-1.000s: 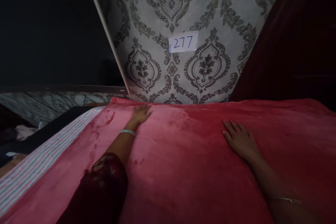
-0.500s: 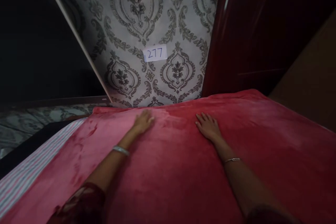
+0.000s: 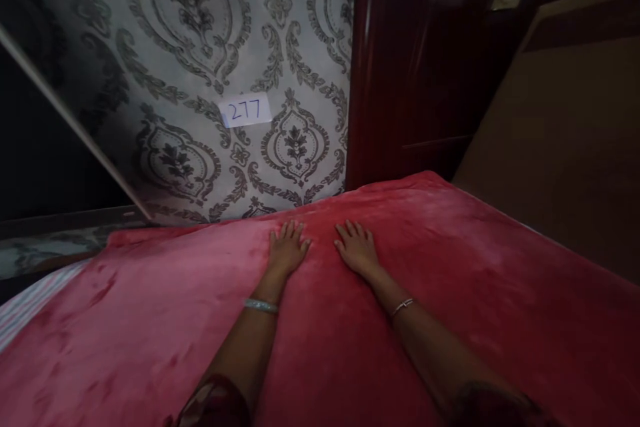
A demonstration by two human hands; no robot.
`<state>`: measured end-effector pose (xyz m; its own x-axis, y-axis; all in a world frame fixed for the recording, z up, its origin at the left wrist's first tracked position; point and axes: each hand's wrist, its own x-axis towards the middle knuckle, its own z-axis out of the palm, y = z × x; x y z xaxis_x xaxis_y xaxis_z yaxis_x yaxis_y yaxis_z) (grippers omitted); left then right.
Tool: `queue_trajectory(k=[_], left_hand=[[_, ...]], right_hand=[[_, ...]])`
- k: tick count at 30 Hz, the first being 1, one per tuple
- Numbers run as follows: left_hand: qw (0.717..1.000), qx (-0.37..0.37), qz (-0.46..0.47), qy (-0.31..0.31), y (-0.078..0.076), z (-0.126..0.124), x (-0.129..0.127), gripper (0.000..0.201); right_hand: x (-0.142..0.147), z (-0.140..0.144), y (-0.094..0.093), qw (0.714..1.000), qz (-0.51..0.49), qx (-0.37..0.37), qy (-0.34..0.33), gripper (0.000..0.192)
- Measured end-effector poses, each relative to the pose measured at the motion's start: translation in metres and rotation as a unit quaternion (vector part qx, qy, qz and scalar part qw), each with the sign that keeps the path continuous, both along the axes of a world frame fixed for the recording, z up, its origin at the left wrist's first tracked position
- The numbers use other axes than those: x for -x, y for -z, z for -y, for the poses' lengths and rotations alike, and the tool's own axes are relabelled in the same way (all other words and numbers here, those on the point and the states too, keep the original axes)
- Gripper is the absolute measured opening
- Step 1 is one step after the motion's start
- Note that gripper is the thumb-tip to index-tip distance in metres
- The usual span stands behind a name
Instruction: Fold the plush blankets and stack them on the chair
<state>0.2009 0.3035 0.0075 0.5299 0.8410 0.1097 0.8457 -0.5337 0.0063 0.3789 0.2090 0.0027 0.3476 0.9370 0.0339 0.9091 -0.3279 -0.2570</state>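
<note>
near the far edge of the red blanket, the left hand and right hand lay flat, side by side. fingers were lightly spread, palms down, the blanket under them, gripping nothing.

Plain red blanket, grey damask wallpaper

Two hands lie flat on one red blanket: the left hand and the right hand. Two bracelets, one per wrist. Beyond the fingertips hangs one paper label.
</note>
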Motion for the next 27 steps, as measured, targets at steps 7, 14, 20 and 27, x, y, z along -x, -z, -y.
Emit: queue_trajectory(k=[7,14,20,27], left_hand=[[0.999,-0.019,-0.028,0.005,-0.002,-0.002,-0.005,0.059],[0.999,-0.006,-0.047,0.001,-0.004,-0.005,-0.007,0.059],[0.999,-0.024,-0.045,-0.003,0.005,-0.012,-0.005,0.059],[0.998,-0.038,-0.049,0.01,0.017,-0.026,0.003,0.063]], right_hand=[[-0.052,-0.029,-0.003,0.972,-0.009,0.01,-0.235,0.061],[-0.205,-0.053,0.006,0.997,0.04,0.0,-0.062,0.059],[-0.317,-0.036,0.015,0.992,0.049,0.018,0.115,0.063],[-0.348,-0.027,0.014,0.987,0.016,0.009,0.163,0.066]])
